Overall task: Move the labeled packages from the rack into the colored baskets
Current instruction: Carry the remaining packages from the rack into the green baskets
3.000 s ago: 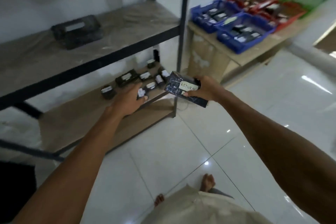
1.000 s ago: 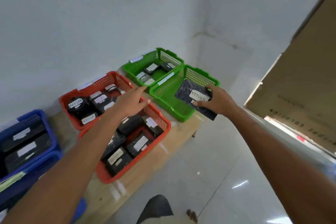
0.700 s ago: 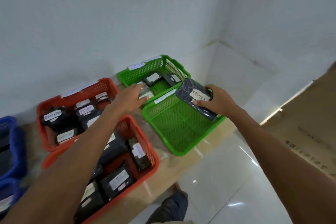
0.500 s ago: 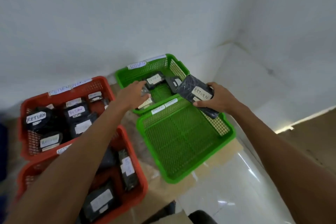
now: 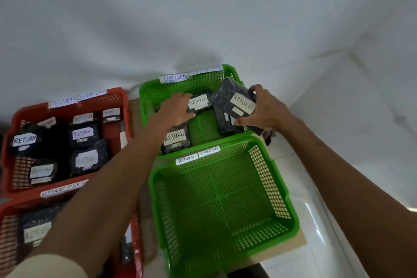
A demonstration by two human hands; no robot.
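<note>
The step in hand looked like the drop-off itself. The person's right hand (image 5: 264,111) pinched a dark package marked RETURN (image 5: 237,102), thumb under its near edge and fingers curled over the far side. It was held tilted just above the right side of the far green basket (image 5: 146,97), over another package lying inside. The left hand (image 5: 177,110) reached in from the other side, fingers straight and flat against a second RETURN package (image 5: 199,101) on the basket floor, as if steadying or nudging it. Both arms were stretched well forward. Next, I judged, the right hand needed to lower and let go within the rim. The near green basket (image 5: 282,187) stood just in front, and red baskets (image 5: 117,97) of packages sat to the left.
</note>
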